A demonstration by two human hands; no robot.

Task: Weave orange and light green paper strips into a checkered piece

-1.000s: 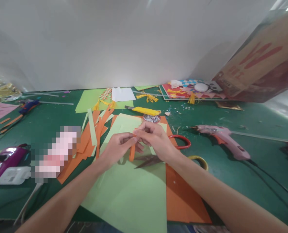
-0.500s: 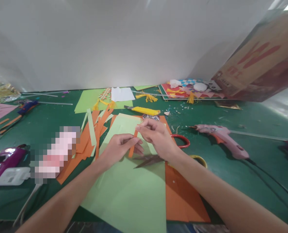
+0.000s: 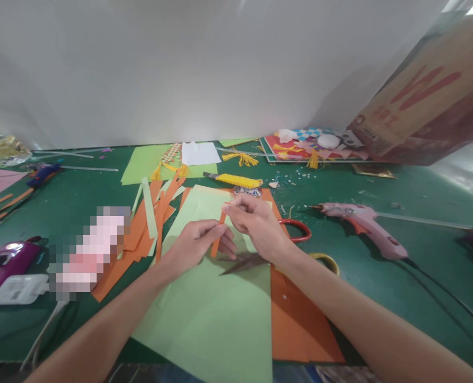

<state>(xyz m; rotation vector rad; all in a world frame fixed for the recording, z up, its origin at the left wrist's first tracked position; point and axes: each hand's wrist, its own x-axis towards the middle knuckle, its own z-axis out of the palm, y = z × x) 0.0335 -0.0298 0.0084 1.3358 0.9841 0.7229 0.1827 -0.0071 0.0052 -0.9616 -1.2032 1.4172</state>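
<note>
A narrow orange paper strip (image 3: 216,247) is held between both hands above a light green sheet (image 3: 212,314). My left hand (image 3: 199,242) pinches its middle between thumb and fingers, the other fingers curving behind it. My right hand (image 3: 256,221) grips its upper end between thumb and forefinger. Under my right hand lie scissors (image 3: 244,263), blades pointing left, with a red handle loop (image 3: 299,231) showing beyond the wrist. An orange sheet (image 3: 304,324) sticks out from beneath the green one.
Orange and green strips (image 3: 149,218) are heaped left of the sheets. Behind them lies a yellow utility knife (image 3: 238,181). A pink glue gun (image 3: 364,221) with its cable and a tape roll (image 3: 328,263) lie to the right. A blurred-out pinkish object (image 3: 93,255) and a purple device (image 3: 11,263) sit left.
Both hands keep their hold on the orange strip, with hardly any movement. The whole view has shifted very slightly.
</note>
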